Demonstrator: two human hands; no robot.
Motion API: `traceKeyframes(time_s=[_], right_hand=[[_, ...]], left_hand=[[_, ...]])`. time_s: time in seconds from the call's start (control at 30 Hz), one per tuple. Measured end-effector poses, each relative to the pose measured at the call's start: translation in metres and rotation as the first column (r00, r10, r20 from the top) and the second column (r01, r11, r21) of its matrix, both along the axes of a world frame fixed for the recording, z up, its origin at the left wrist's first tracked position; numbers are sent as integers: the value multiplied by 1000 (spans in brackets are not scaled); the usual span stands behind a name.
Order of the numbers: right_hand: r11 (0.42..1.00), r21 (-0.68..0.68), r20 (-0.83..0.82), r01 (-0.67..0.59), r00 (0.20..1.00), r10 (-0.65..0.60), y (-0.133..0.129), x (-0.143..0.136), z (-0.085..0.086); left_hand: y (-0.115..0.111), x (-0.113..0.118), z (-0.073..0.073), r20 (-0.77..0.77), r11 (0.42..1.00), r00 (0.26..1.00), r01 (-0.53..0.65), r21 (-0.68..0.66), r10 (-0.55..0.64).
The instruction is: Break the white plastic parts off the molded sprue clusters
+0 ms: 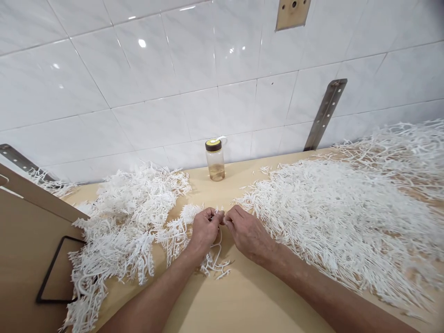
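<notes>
My left hand (205,227) is closed in a pinch on a white branched piece (218,252), whose thin stems hang below the fingers over the table. My right hand (244,229) is beside it, thumb and forefinger pressed together near the same piece; what lies between those fingertips is too small to make out. Left of my hands spreads a tangled pile of white branched pieces (128,217). A wide, flatter heap of white pieces (326,208) covers the table to the right.
A clear bottle (216,162) with a dark and yellow lid stands behind my hands on the tan table (222,305). Behind is a tiled wall with a metal bracket (324,115). A brown panel (27,249) with a black loop stands at the left.
</notes>
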State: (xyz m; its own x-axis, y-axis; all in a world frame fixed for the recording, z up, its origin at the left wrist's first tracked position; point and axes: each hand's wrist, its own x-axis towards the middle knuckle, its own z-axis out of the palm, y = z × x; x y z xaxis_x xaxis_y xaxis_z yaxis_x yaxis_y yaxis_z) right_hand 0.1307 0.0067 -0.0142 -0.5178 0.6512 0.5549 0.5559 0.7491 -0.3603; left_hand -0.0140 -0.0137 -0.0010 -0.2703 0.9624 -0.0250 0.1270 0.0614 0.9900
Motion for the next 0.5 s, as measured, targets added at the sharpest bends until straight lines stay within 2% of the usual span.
traceKeyframes(time_s=[0.1, 0.2, 0.27, 0.4, 0.5], right_hand=[[994, -26, 36, -108, 993, 109, -9, -7, -5], [965, -49, 33, -259, 965, 261, -24, -16, -2], [952, -76, -43, -297, 955, 294, -31, -20, 4], [970, -213, -229, -113, 971, 63, -20, -10, 17], [969, -232, -145, 81, 982, -117, 0, 10, 22]], left_hand=[[3, -4, -1, 1, 1000, 1000, 1, -24, -1], [7, -11, 3, 30, 997, 998, -57, -47, 58], [8, -14, 7, 63, 997, 996, -65, -36, 67], [5, -15, 11, 183, 996, 982, 52, -79, -37], [4, -14, 11, 202, 996, 979, 26, -82, -9]])
